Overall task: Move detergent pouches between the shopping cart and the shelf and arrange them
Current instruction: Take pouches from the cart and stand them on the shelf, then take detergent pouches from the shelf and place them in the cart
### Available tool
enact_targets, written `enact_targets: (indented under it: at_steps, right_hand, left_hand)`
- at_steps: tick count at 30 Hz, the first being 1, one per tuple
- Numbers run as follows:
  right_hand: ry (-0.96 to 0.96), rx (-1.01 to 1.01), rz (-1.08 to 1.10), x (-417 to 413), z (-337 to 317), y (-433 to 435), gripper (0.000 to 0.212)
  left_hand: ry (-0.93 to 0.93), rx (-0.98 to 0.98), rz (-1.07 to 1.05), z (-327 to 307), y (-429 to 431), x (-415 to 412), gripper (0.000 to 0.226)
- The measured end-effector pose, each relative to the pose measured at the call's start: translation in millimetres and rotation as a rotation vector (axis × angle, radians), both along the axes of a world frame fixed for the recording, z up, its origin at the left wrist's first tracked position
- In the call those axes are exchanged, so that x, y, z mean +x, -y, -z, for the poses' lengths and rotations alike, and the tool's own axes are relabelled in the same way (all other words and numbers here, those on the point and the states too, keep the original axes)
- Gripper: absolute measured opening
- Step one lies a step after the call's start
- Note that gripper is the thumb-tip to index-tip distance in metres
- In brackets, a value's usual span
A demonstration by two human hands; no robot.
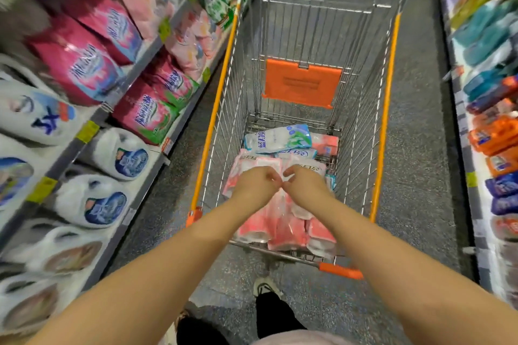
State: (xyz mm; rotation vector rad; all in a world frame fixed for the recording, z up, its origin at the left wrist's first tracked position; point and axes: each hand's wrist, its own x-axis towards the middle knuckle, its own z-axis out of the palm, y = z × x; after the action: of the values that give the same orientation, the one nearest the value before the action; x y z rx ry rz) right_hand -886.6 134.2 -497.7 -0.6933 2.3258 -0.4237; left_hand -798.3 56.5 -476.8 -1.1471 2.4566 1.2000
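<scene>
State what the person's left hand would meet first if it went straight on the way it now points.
Probably the pink-and-white plastic detergent pouch lying just beyond its knuckles in the silver wire shopping cart. The left hand may be touching it; depth is unclear.

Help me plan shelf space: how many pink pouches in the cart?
4: three pink pouches side by side at the cart's near end, under the left hand and right hand; one far right, beside the blue-white pouch. Others may be hidden.
</scene>
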Motion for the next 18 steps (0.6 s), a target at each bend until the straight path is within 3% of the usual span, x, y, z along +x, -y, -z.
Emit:
enact_targets:
  at_steps: [8, 18]
  right_hand:
    - [-0.163, -0.425, -0.348, 74, -124, 119, 0.022]
    - [-0.147, -0.971, -0.79, 304, -290, 218, 0.024]
  left_hand:
    - [-0.391, -0.272, -0.461, -118, 75, 92, 0.016]
    - [-0.613, -0.793, -0.799, -274, 144, 345, 0.008]
